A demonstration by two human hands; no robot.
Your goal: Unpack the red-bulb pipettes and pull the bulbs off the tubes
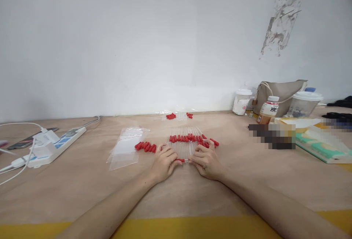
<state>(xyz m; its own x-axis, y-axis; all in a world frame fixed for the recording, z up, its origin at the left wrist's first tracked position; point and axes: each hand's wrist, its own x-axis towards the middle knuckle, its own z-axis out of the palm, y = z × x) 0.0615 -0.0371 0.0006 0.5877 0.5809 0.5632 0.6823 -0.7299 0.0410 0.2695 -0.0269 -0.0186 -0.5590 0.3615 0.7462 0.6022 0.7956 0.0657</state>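
My left hand [164, 162] is closed, pinching a red rubber bulb [180, 160] between thumb and fingers. Facing it, my right hand [206, 161] pinches a thin clear tube [186, 161] that meets the bulb's end; how far it goes in is too small to tell. Just beyond my hands lie side-by-side clear tubes [184, 150]. Behind these is a row of red-bulbed droppers [183, 138], their clear stems pointing toward the wall. More red bulbs [145, 146] lie left of my left hand, and others [216, 142] sit by my right fingers.
Clear plastic bags [125, 149] lie at left, near a power strip [59, 147] with cables and a phone [24, 143]. A filled bag [181, 116] rests by the wall. At right stand a paper cup [242, 102], a bottle [268, 110], a grey bag [283, 94] and a green-white packet [321, 145].
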